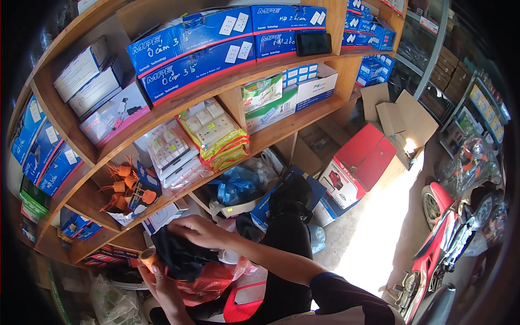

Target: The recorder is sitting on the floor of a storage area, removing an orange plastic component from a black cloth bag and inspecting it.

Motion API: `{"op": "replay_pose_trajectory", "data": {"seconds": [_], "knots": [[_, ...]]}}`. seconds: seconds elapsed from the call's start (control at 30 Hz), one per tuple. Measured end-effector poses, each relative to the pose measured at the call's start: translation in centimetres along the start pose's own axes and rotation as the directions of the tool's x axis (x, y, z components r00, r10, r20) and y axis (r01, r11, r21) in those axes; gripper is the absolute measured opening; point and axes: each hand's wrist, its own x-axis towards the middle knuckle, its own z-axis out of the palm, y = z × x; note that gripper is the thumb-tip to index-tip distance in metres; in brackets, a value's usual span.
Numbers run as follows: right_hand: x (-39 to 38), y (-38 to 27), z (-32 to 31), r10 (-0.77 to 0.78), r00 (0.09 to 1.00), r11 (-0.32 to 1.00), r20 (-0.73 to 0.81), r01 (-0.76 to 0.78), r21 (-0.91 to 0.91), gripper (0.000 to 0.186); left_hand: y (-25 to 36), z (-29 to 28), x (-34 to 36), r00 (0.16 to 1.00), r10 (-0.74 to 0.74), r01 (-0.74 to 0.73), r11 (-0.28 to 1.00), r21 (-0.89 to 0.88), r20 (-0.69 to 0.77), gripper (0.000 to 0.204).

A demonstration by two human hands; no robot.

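Note:
My left hand [157, 280] grips a short orange lamp holder [148, 257], its round open end turned up. Just to the right of it, my right hand [199, 229] is closed on a dark cloth [187, 260]; some of its fingertips are hidden. The cloth hangs over a red plastic bag [208, 281] beside my leg. On the shelf ahead, several similar orange lamp holders [125, 181] with wires lie heaped in a small box.
A wooden shelf unit [216, 70] carries blue boxes [192, 35], packaged sockets [208, 124] and a black phone [313, 44]. Below stand a blue plastic bag [238, 184] and a red-and-white carton [346, 173]. To the right are open cardboard [411, 119] and a red motorbike [433, 244].

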Motion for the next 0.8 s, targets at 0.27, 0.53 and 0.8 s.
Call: {"op": "replay_pose_trajectory", "data": {"seconds": [0.27, 0.53, 0.8], "knots": [[0.0, -2.4, -2.5, 0.162, 0.986, 0.981, 0.041, -0.157, -0.112, 0.031, 2.8, -3.3, 0.7, 0.966, 0.045, 0.038, 0.95, -0.311, 0.254, 0.051], [-2.5, -2.9, 0.2, 0.217, 0.95, 0.958, 0.223, -0.164, -0.236, 0.041, 1.4, 0.5, -2.0, 0.924, -0.285, 0.351, 0.897, -0.269, 0.254, 0.05], [-2.5, -1.8, 0.4, 0.302, 0.869, 0.953, 0.392, -0.291, -0.088, 0.042, 3.8, 0.3, -1.3, 0.914, -0.405, 0.406, 0.912, -0.061, 0.032, 0.045]]}}
